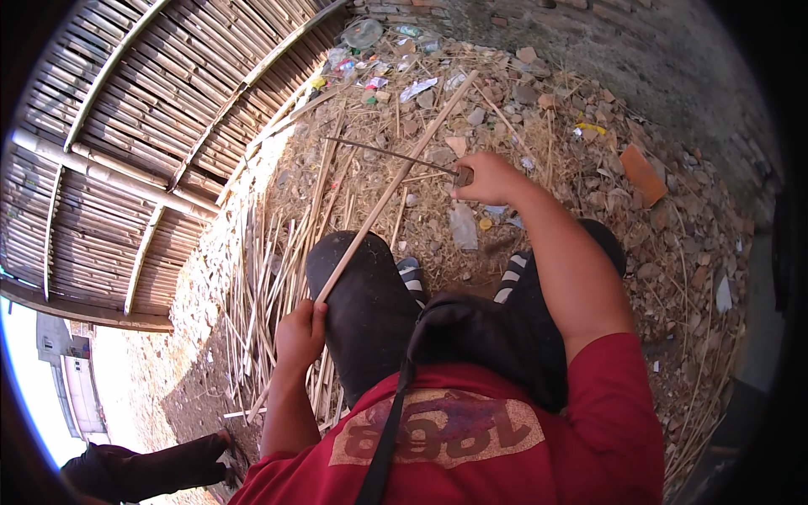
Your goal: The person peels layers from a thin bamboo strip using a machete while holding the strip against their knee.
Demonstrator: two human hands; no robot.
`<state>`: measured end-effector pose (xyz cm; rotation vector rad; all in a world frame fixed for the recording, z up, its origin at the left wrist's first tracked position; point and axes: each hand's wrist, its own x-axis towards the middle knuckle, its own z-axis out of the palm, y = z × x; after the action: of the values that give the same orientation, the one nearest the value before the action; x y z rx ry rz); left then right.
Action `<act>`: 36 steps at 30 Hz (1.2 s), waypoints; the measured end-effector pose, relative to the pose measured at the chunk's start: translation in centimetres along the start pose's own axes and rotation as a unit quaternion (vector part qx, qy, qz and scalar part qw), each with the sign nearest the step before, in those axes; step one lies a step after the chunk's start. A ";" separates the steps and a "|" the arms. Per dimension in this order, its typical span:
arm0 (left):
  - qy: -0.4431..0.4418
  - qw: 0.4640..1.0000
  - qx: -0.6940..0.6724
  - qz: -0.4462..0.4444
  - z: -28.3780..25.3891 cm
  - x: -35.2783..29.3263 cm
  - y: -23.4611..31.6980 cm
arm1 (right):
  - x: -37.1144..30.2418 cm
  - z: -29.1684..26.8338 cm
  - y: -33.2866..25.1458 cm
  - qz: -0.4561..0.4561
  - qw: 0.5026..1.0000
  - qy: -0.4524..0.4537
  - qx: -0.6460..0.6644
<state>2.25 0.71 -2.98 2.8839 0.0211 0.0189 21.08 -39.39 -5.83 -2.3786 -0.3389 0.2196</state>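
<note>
My left hand (300,335) is closed around a long pale bamboo strip (370,215) beside my left knee. The strip slants away over that knee, its far end up among the rubble. In my right hand (490,178), the fingers wrap the short dark handle of a knife (383,151). Its long, thin blade points left and crosses the strip beyond my knees; whether the two touch I cannot tell. Several loose bamboo strips (257,295) lie in a heap along my left side.
A bamboo slat panel (143,118) rises on the left, and a brick wall (673,76) stands at the far right. Rubble and litter cover the ground, with an orange tile piece (643,175) to the right. Another person's dark-clothed leg (160,467) shows at lower left.
</note>
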 end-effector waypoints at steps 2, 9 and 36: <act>0.023 0.999 0.021 0.005 0.4 -0.4 0.5 | -0.1 0.4 1.0 -0.028 1.000 0.012 -0.002; 0.020 0.998 0.051 -0.036 0.1 -1.3 0.7 | -0.8 -0.9 -0.8 -0.022 0.999 0.023 0.000; -0.031 0.997 -0.067 -0.015 1.0 -0.8 -2.3 | -1.0 -0.3 -2.8 -0.027 0.994 -0.044 -0.092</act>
<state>1.49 2.67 -4.51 2.7474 0.0506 -0.0713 19.66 -37.90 -3.70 -2.5425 -0.4823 0.2800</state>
